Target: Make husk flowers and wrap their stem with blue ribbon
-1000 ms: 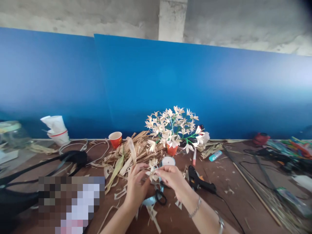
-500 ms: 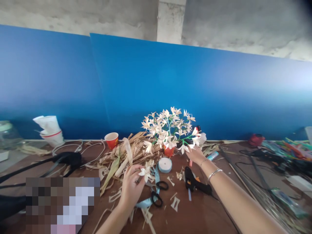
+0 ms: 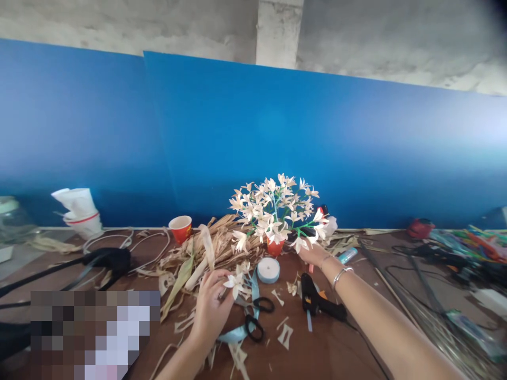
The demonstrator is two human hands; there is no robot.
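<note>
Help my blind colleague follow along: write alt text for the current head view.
Left hand holding a white flower near scissors; right hand partly hidden behind a white bouquet. A glue gun lies on the brown table.

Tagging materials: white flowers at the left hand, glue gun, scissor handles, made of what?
White flowers: probably dried corn husk, matte; papery petals resemble the husk pile behind.
Glue gun: likely moulded black plastic, low sheen; smooth, uniform body.
Scissor handles: likely black plastic; rounded loops, finish too small to judge.
</note>
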